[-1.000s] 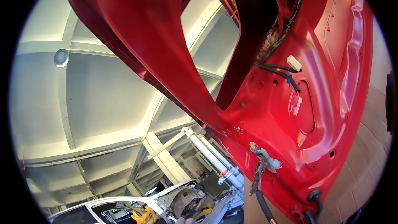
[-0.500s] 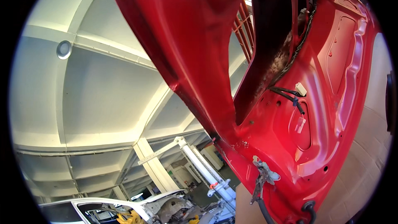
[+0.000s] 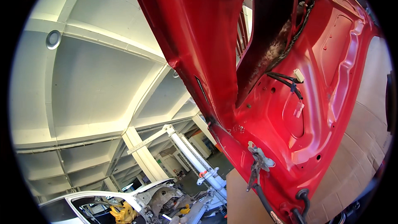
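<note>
Neither my left hand nor my right hand shows in the picture. A large red car body panel [image 3: 195, 54] fills the middle and right, with a tall opening through it and a dark inner face. Black wires [image 3: 284, 78] come out of the panel beside the opening. They end in a white connector [image 3: 298, 75] and a pinkish connector [image 3: 298, 109]. Lower down, a ragged grey bracket-like piece [image 3: 260, 164] clings to the red metal, with a black cable running below it. A black rubber grommet with a bent tube [image 3: 304, 196] sits near the bottom.
Brown cardboard [image 3: 352, 157] lies behind the panel on the right. At lower left stands a white car body [image 3: 95, 195] with its front stripped, and a yellow part [image 3: 123, 213] beside it. A pale lift post [image 3: 195, 161] with chain rises there. Beamed ceiling [image 3: 95, 83] above.
The view has shifted: the wires, bracket-like piece and white car appear slightly higher and further left. The upper left edge of the red panel now lies further right. More of the bottom shows.
</note>
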A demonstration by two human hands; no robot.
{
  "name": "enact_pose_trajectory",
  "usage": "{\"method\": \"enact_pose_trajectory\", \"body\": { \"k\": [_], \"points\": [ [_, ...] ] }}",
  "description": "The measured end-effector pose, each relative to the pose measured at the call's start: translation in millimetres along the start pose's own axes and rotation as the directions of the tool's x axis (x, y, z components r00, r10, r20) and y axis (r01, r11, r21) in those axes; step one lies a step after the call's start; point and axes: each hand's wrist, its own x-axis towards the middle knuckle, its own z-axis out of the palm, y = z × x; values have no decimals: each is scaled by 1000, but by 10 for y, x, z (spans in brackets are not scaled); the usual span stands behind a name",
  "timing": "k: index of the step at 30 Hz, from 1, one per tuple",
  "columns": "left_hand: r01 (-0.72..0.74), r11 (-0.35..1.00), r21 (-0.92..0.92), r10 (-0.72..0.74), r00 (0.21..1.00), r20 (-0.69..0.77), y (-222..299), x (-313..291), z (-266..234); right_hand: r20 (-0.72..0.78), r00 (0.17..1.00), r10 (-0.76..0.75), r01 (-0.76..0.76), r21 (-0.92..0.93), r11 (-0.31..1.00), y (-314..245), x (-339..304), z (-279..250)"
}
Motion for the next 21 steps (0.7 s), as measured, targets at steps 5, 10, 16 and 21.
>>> {"method": "enact_pose_trajectory", "body": {
  "k": [5, 10, 16, 21],
  "points": [
    [40, 995, -89, -41, 999, -7, 124, -34, 57, -18, 1000, -20, 19, -20, 1000, 93, 50, 25],
    [-329, 866, 377, 284, 943, 171, 270, 66, 34, -12, 998, -63, 62, -99, 993, 74, 59, 11],
    [245, 817, -522, 34, 883, 467, 624, 120, 388, -12, 999, 40, -39, 60, 997, -358, -187, -85],
    [281, 639, -716, 225, 822, 523, 1002, -20, 927, -233, 963, -137, 111, -121, 986, 296, 153, 211]
  ]
}}
